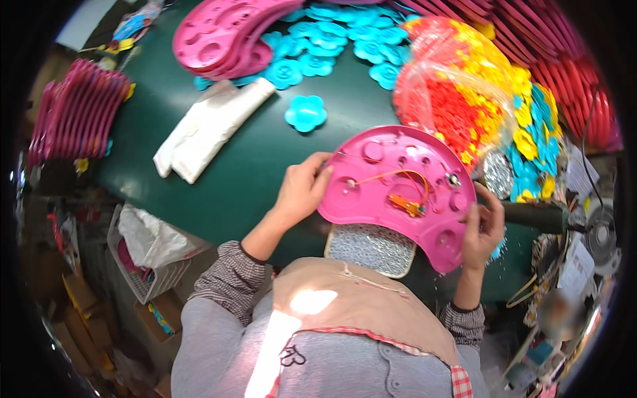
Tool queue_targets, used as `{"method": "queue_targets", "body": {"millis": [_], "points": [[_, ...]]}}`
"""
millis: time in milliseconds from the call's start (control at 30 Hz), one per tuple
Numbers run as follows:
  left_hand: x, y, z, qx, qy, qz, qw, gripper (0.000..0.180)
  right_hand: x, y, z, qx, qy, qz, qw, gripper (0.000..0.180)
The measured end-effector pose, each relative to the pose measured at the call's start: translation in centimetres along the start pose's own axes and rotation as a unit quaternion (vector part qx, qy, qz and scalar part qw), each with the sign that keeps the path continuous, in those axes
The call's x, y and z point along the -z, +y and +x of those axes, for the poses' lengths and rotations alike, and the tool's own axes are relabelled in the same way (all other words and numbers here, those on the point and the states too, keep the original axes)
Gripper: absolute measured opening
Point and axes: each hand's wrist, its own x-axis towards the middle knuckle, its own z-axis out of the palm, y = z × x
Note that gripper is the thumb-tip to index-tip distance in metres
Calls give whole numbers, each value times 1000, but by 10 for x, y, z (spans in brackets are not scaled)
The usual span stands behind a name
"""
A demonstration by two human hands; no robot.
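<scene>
Between my two hands is a pink curved plastic shell [378, 169], its hollow side up. Inside it lie a small orange circuit board [406, 205] and thin wires running to the left end. My left hand [302, 189] grips the shell's left rim, thumb on top. At the right rim, my right hand [486, 225] closes its fingers round the edge. Under the shell's near side, a tray of small silvery pieces [368, 251] partly shows. One blue flower-shaped plastic piece [306, 113] lies beyond the shell on the dark green table [259, 156].
Many blue flower pieces [318, 40] and stacked pink shells [219, 40] cover the far side. Bags of red and yellow small parts [444, 113] stand at right. White wrapped bundles [212, 129] lie left. A white basket [149, 278] sits below the table's left edge.
</scene>
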Motion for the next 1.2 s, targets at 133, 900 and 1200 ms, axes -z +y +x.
{"method": "queue_targets", "body": {"millis": [133, 900, 1200], "points": [[53, 10, -27, -104, 231, 39, 967, 24, 14, 6, 2, 88, 75, 6, 993, 33], [309, -153, -35, -57, 378, 452, 806, 43, -3, 13, 3, 81, 28, -1, 996, 17], [169, -115, -17, 38, 136, 528, 837, 123, -34, -5, 0, 124, -27, 30, 991, 17]]}}
